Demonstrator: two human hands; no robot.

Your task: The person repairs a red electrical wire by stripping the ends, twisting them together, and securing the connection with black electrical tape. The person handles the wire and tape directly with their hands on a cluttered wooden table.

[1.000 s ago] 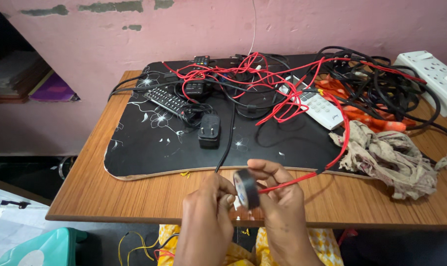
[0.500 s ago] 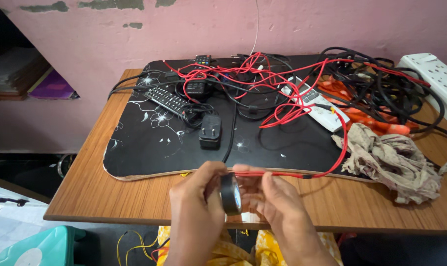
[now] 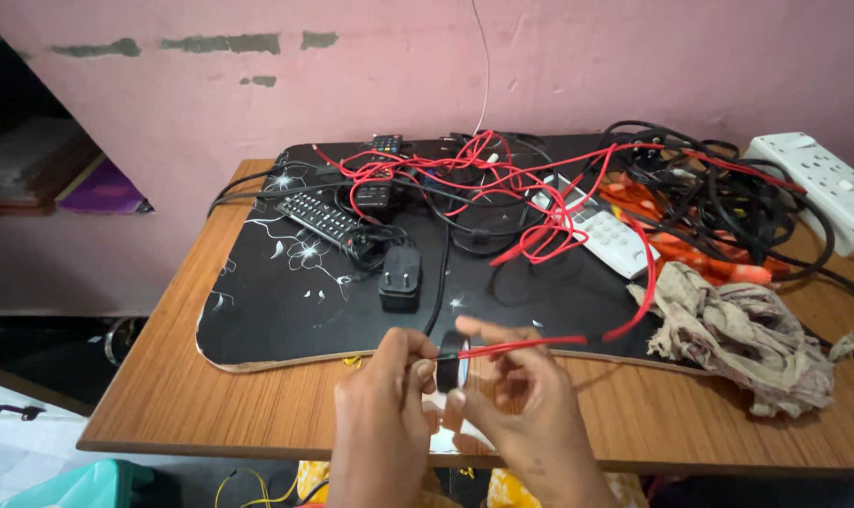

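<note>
My left hand [image 3: 382, 414] and my right hand [image 3: 521, 404] meet over the table's front edge. Between them sits a small roll of black tape [image 3: 451, 362], pinched by fingers of both hands. A red wire [image 3: 540, 344] runs from the roll to the right, bends up past a cloth and joins a tangle of red wire [image 3: 502, 179] at the back of the black mat [image 3: 286, 310]. My right fingers hold the wire's end against the roll.
On the wooden table [image 3: 192, 395] lie a black remote [image 3: 319, 219], a black power adapter [image 3: 401, 278], a white remote [image 3: 606, 235], coiled black cables [image 3: 728, 198], a crumpled beige cloth [image 3: 742, 334] and a white power strip [image 3: 817, 183]. A pink wall rises behind.
Both hands have risen from below the table's edge to just over it. The tape roll has turned edge-on, and the red wire now lies straighter across the mat's front.
</note>
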